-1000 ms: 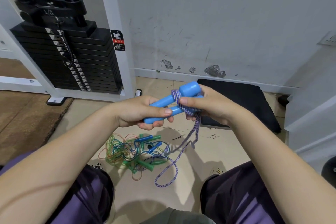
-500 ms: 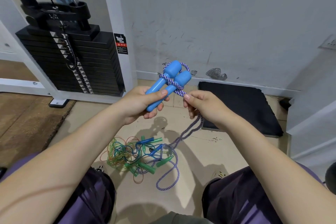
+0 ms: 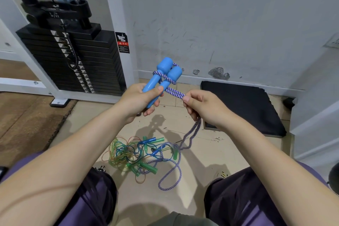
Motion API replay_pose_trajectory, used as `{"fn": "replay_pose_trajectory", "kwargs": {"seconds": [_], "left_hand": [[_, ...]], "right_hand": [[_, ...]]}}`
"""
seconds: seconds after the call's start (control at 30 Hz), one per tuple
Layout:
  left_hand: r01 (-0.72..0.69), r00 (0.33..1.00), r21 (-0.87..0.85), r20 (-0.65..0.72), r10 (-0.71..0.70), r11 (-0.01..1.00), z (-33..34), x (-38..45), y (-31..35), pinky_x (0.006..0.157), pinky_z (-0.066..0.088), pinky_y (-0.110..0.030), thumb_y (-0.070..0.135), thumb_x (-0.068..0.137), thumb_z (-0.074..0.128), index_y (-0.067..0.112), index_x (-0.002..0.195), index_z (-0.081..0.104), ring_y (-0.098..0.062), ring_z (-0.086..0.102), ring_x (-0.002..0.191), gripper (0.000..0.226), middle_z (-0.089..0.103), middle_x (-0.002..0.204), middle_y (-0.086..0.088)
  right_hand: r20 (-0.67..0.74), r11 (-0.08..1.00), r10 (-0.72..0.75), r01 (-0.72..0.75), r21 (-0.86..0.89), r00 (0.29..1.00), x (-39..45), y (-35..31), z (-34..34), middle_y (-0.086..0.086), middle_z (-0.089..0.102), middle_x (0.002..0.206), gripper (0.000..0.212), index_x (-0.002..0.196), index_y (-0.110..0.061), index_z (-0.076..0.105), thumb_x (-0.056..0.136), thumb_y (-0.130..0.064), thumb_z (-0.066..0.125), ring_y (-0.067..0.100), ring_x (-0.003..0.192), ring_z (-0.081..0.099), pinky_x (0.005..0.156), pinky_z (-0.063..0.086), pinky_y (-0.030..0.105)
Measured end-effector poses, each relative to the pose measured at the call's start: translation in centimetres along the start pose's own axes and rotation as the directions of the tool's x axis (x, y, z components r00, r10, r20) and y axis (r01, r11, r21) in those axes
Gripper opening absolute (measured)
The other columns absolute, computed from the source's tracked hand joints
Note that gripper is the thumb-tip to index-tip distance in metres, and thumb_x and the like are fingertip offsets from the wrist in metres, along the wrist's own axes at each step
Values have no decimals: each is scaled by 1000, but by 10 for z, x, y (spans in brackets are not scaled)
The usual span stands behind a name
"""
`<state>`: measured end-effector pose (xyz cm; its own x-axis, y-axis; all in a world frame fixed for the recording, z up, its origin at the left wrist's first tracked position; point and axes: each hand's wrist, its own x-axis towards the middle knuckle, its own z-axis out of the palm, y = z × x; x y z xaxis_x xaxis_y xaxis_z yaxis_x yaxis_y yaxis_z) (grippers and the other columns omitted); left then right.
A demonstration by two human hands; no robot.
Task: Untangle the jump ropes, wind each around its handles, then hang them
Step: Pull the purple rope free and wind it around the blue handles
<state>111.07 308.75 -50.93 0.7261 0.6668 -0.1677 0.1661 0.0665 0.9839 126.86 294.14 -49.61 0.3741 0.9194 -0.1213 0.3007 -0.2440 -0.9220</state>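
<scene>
Gripping the lower ends of two smooth blue plastic jump-rope handles [image 3: 161,79] held side by side, the left hand [image 3: 139,100] has its thumb laid across their front and its fingers curled round behind, so the thick rounded tops point up and away toward the scuffed white wall [image 3: 220,14]. A braided purple-and-white rope [image 3: 173,91] crosses the pair of handles just under their thick tops and runs taut and doubled to the right hand [image 3: 203,106], which pinches it between thumb and curled fingers. Below that hand the two strands hang down to the pale tiled floor [image 3: 211,152], where the rope lies in a loose loop. There it runs into a tangled heap of thin green, blue and orange jump ropes with green and blue handles [image 3: 139,154], lying between the person's knees in dark purple trousers [image 3: 247,198]. Against the wall to the right lies a flat black foam mat [image 3: 247,102]; to the left stands a black weight stack in a white machine frame [image 3: 77,57], beside a brown wooden floor [image 3: 27,121].
</scene>
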Motion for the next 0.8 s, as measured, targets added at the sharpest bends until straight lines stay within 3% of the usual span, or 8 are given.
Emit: {"fn": "replay_pose_trajectory", "kwargs": {"seconds": [0.1, 0.27, 0.37, 0.43, 0.53, 0.6, 0.67, 0.8], "left_hand": [[-2, 1000, 49, -6, 3, 999, 2, 0, -1, 40, 30, -22, 29, 98, 60, 2, 98, 63, -19, 40, 39, 28, 57, 61, -5], [-31, 1000, 22, -1, 31, 999, 0, 1, 0, 42, 30, -23, 30, 98, 60, 3, 97, 62, -20, 39, 41, 27, 57, 62, -5], [-36, 996, -8, -82, 35, 999, -1, 2, 1, 43, 27, -22, 28, 99, 59, 8, 90, 59, -18, 38, 39, 22, 54, 65, -8], [-34, 989, -30, -144, 29, 999, -7, 4, 2, 40, 27, -20, 26, 99, 58, 10, 88, 57, -16, 36, 38, 20, 52, 65, -8], [-25, 988, 20, -150, 28, 999, -8, 4, 1, 39, 27, -20, 25, 99, 59, 11, 86, 56, -16, 36, 37, 20, 53, 62, -7], [-35, 990, 54, -136, 42, 998, -5, 2, 1, 39, 27, -19, 24, 99, 60, 10, 84, 56, -18, 37, 37, 21, 54, 61, -7], [-44, 991, 69, -124, 52, 997, -4, 1, 1, 39, 26, -19, 24, 99, 60, 9, 86, 56, -18, 37, 37, 20, 54, 61, -6], [-45, 995, 37, -89, 48, 998, -5, -1, 2, 41, 26, -20, 28, 99, 60, 9, 90, 56, -18, 36, 39, 21, 54, 62, -5]], "right_hand": [[-8, 995, 18, -19, -94, 1000, 0, -1, -1, -13, 44, 47, 29, 72, -18, 58, 99, -28, 53, 6, 42, 34, 44, 29, 17], [-56, 996, 41, -45, -81, 998, 1, 2, -6, -2, 36, 51, 23, 88, -12, 60, 95, -33, 60, 14, 45, 27, 42, 22, 21], [-25, 999, 31, -32, -43, 999, -3, 2, -9, 5, 46, 58, 20, 86, -3, 58, 98, -19, 57, 19, 48, 41, 49, 36, 25], [8, 1000, 7, -6, -11, 1000, -5, 1, -9, 4, 50, 62, 21, 80, -6, 58, 99, -14, 54, 17, 52, 46, 52, 40, 24], [11, 999, 39, -38, -11, 999, -4, -3, -11, -4, 40, 53, 25, 76, -15, 58, 97, -28, 57, 12, 46, 31, 44, 26, 21], [-9, 994, 56, -56, -93, 998, -5, -4, -14, -7, 34, 48, 26, 81, -18, 62, 90, -43, 64, 12, 43, 25, 41, 20, 20], [14, 990, 71, -69, -126, 997, -7, -2, -15, -7, 30, 47, 23, 92, -21, 65, 91, -44, 62, 13, 42, 23, 42, 18, 21], [66, 994, 102, -100, -42, 993, -7, -2, -10, 2, 48, 58, 26, 88, -7, 64, 102, -20, 46, 14, 45, 43, 46, 39, 22]]}}
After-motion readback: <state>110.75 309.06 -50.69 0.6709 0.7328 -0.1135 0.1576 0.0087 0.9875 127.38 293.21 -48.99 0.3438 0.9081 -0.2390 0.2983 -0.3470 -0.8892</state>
